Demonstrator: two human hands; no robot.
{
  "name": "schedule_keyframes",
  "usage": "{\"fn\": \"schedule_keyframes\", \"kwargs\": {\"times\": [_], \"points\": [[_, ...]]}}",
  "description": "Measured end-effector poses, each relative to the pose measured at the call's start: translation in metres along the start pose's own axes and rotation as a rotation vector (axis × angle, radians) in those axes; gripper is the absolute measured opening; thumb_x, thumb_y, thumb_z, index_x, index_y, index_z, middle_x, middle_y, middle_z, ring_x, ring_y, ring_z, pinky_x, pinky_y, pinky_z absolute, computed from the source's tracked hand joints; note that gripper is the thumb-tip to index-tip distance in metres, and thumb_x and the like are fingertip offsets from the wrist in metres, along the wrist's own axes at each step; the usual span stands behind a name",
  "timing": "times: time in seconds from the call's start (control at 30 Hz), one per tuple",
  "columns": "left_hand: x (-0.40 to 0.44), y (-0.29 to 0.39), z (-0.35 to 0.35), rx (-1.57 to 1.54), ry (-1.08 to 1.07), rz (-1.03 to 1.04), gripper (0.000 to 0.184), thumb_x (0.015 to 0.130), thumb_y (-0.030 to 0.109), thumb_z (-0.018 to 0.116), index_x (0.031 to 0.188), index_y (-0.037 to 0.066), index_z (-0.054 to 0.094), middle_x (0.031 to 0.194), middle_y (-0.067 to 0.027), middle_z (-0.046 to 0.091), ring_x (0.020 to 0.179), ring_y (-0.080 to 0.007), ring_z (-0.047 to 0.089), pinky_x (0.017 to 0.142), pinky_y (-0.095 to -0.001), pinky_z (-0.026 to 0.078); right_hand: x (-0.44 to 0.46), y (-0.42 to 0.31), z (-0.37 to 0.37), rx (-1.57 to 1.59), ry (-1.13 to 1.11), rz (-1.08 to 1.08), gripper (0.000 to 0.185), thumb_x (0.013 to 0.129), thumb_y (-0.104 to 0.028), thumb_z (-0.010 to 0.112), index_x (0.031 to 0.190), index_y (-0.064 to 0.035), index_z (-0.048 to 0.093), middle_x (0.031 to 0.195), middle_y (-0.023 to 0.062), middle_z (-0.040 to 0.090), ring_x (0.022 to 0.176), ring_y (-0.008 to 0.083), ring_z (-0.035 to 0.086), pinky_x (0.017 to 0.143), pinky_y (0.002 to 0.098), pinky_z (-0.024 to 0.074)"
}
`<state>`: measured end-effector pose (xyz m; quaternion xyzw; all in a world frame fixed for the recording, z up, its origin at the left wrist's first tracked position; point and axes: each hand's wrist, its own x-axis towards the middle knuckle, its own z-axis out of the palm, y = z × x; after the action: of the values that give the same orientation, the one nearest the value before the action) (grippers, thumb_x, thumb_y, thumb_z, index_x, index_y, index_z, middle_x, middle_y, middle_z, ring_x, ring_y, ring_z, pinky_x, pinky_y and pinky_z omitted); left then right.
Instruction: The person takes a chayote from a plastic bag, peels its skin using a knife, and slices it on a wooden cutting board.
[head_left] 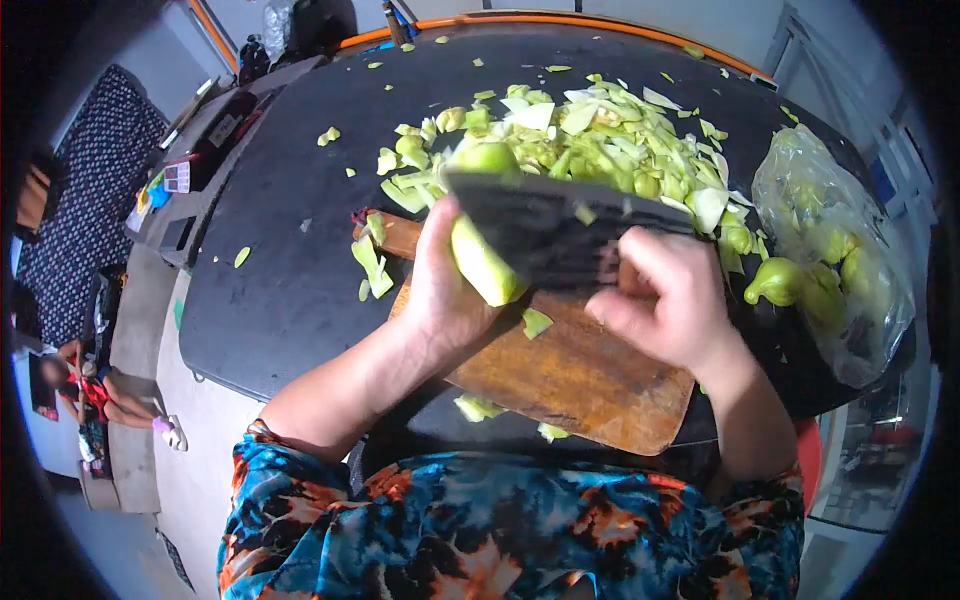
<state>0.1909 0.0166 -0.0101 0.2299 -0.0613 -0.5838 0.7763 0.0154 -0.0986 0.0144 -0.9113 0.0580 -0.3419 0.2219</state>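
My left hand (437, 285) is wrapped around a long pale green vegetable (480, 265), held tilted above the wooden cutting board (590, 375). In my right hand (672, 300) is a broad dark cleaver (560, 225), its handle hidden by my fingers. The blade, smeared by motion, lies across the vegetable and covers part of it. A small green chip (537, 322) shows just over the board, below the vegetable. Beyond the blade spreads a heap of chopped green pieces and slices (620, 130).
A clear plastic bag (835, 230) with several whole green vegetables (775, 282) is at the right of the dark table (290, 250). Loose scraps (372, 268) lie left of the board. A seated person (100, 390) is far off at the left.
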Motion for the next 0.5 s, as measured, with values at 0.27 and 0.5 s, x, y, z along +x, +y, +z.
{"fn": "schedule_keyframes", "kwargs": {"times": [0.27,0.5], "points": [[-0.002,0.011,-0.004,0.183,-0.167,-0.094,0.057,0.088,0.054,0.050,0.121,0.008,0.054,0.108,-0.0106,0.062,0.095,-0.0228,0.062,0.087,-0.0381,0.051,-0.006,-0.028,0.008,-0.143,-0.131,-0.176,0.048,0.075,-0.053,0.070,0.069,-0.0112,0.049,0.060,0.0022,0.054,0.056,0.0216,0.058,0.055,0.0330,0.0448],[-0.007,0.000,0.003,0.066,-0.119,-0.113,0.057,0.092,0.053,0.045,0.129,0.009,0.049,0.116,-0.0128,0.061,0.103,-0.0261,0.060,0.094,-0.0423,0.047,-0.003,-0.005,0.010,-0.321,-0.029,-0.075,0.049,0.079,-0.057,0.065,0.069,-0.0115,0.048,0.058,0.0044,0.053,0.053,0.0245,0.057,0.053,0.0367,0.0444]]}}
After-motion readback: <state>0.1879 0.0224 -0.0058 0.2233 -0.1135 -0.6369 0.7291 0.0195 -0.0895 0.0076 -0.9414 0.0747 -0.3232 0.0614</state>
